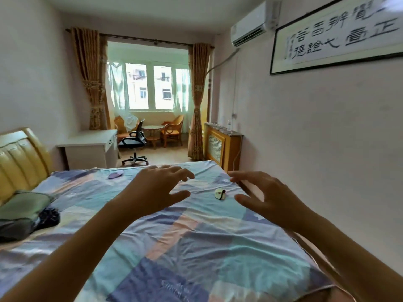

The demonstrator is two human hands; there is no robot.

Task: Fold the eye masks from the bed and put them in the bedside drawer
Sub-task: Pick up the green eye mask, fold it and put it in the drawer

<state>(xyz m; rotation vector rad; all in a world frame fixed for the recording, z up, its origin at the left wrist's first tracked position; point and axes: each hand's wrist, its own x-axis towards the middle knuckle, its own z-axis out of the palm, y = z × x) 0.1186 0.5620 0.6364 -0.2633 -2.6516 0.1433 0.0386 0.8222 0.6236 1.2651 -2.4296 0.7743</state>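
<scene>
A small white eye mask with a dark strap lies folded on the patchwork bed sheet, near the bed's far right side. A purple eye mask lies at the far edge of the bed, left of centre. My left hand hovers over the sheet, fingers spread, just left of the white mask. To the right of that mask my right hand reaches forward with fingers apart. Neither hand holds anything. No bedside drawer is clearly in view.
A green and dark pillow pile lies at the left by the yellow headboard. Beyond the bed stand a white desk, a black office chair and a wooden radiator cover. The wall runs close along the bed's right side.
</scene>
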